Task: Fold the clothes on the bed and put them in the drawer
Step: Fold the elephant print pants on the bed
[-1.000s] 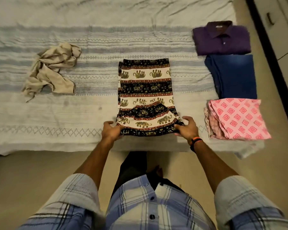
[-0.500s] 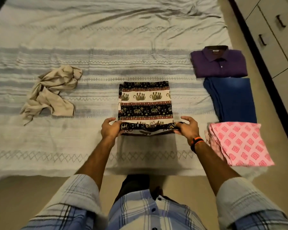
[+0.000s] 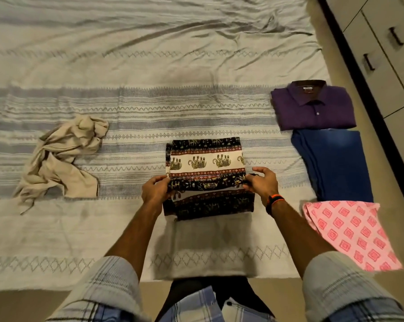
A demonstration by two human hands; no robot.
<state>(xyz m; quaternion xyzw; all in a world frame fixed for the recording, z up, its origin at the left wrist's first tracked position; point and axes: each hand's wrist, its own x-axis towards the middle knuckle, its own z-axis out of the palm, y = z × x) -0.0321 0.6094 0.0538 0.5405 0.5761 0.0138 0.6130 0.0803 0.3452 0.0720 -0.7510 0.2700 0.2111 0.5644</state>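
- At the near middle of the bed, the fingers of the left hand (image 3: pixel 155 190) curl round the left end of a raised fold in the elephant-print garment (image 3: pixel 206 162), thumb on top, pinching the cloth.
- The fingers of the right hand (image 3: pixel 261 184) pinch the right end of the same fold, thumb above and fingers beneath; an orange and black wristband (image 3: pixel 273 200) sits on that wrist.
- The fold is held lifted between the two hands. The far part of the garment lies flat on the bed, showing a cream band with elephants; a dark patterned layer lies under the lifted edge on the near side.
- Both forearms reach forward from rolled plaid sleeves at the bottom of the view.
- To the left of the hands, well apart, a beige garment (image 3: pixel 59 159) lies crumpled and unfolded.
- To the right, three folded pieces lie in a line along the bed's right edge: a purple shirt (image 3: pixel 312 105) farthest away, a blue garment (image 3: pixel 333 163) just below it, and a pink patterned cloth (image 3: pixel 352 233) nearest, its corner hanging past the bed's edge.
- All lie on a pale bedsheet (image 3: pixel 150 66) with grey woven stripes, wrinkled at the far side.
- Beyond the bed's right edge, at the top right corner, stand pale drawers (image 3: pixel 382 40) with dark handles.
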